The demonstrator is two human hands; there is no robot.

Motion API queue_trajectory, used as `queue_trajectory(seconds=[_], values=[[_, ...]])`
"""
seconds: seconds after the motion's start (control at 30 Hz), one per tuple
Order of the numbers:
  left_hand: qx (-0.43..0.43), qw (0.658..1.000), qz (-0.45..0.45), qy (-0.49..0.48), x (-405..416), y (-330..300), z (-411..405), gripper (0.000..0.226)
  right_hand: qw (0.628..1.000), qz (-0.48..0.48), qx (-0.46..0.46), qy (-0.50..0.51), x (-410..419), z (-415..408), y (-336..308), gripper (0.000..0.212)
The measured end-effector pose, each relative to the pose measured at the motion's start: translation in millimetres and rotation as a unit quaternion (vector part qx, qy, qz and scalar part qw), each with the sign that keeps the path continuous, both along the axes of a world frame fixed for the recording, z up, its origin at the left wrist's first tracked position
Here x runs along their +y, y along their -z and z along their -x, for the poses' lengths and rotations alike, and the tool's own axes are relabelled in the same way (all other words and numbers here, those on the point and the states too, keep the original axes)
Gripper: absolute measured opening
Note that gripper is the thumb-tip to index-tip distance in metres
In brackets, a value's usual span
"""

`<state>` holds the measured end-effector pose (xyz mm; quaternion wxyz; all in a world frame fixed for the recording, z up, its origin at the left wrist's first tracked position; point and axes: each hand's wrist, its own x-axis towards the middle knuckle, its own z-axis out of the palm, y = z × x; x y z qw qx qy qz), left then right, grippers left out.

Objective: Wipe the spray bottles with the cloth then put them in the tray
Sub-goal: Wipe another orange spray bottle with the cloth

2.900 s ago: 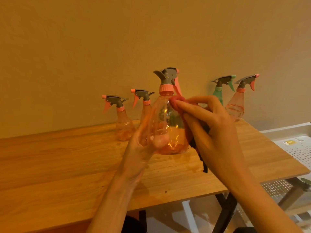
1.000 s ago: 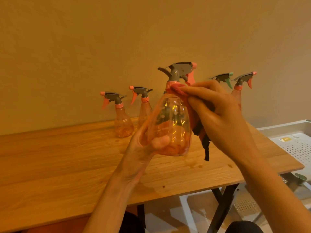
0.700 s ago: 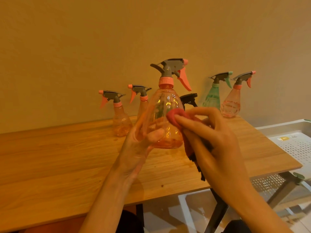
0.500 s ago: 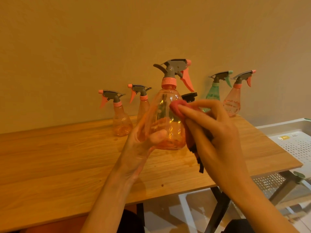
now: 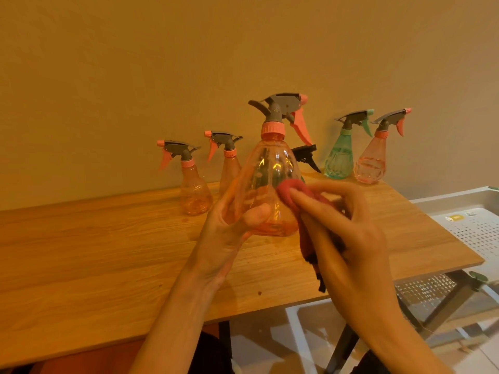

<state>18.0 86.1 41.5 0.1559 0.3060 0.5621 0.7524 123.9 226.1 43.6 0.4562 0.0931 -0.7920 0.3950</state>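
Wiping step in hand. My left hand [image 5: 229, 225] grips bottle [image 5: 266, 190] low on body, fingers curled round, thumb in front; bottle upright, held above table [image 5: 81, 252]. My right hand [image 5: 348, 228] pinches cloth [image 5: 289, 188], pressing it on bottle's right side. Next, I judge: finish wiping, carry to tray [image 5: 475, 228] at right, beyond table edge. Other bottles stand by wall [image 5: 135, 63]. Wooden tabletop, plain wall.

The left hand [image 5: 229, 225] curls upright, thumb forward, gripping. The right hand [image 5: 348, 233] beside it pinches with fingertips [image 5: 295, 197] extended leftward.
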Motion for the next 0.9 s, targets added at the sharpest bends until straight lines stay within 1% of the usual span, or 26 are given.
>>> queue_trajectory(seconds=[0.07,0.1,0.2,0.3,0.4,0.5,0.6,0.67,0.73,0.83,0.9], values=[[-0.003,1.000,-0.008,0.003,2,-3,-4,0.080,1.000,0.014,0.007,0.002,3,6,-12,0.032],[-0.008,1.000,-0.015,0.003,3,-5,-5,0.081,1.000,0.016,0.010,0.005,4,8,-16,0.032],[-0.016,1.000,-0.025,0.000,4,-9,-6,0.099,0.999,-0.012,0.023,0.018,2,6,-14,0.031],[-0.023,0.999,-0.026,-0.014,3,-11,-3,0.117,0.999,-0.037,0.019,0.017,-4,-2,5,0.034],[-0.052,0.998,-0.039,-0.028,1,-6,-1,0.123,0.999,-0.038,-0.005,0.002,-9,-10,24,0.034],[-0.067,0.996,-0.047,-0.022,0,-5,-2,0.127,1.000,-0.005,-0.001,-0.018,-8,-13,25,0.032],[-0.080,0.995,-0.052,-0.002,3,-5,-5,0.124,0.998,0.044,0.025,-0.025,-5,-12,16,0.031],[-0.083,0.995,-0.050,-0.003,3,-2,-4,0.113,0.997,0.058,0.031,-0.033,-4,-11,11,0.032],[-0.054,0.998,-0.027,-0.005,1,0,-3,0.102,0.998,0.042,0.034,-0.021,-3,-11,10,0.036],[-0.017,1.000,0.004,0.004,-3,-1,-1,0.101,0.999,0.014,0.040,-0.018,-4,-12,10,0.032],[-0.003,1.000,0.017,0.007,-4,-2,-1,0.101,0.999,0.011,0.030,-0.028,-5,-15,12,0.031]])
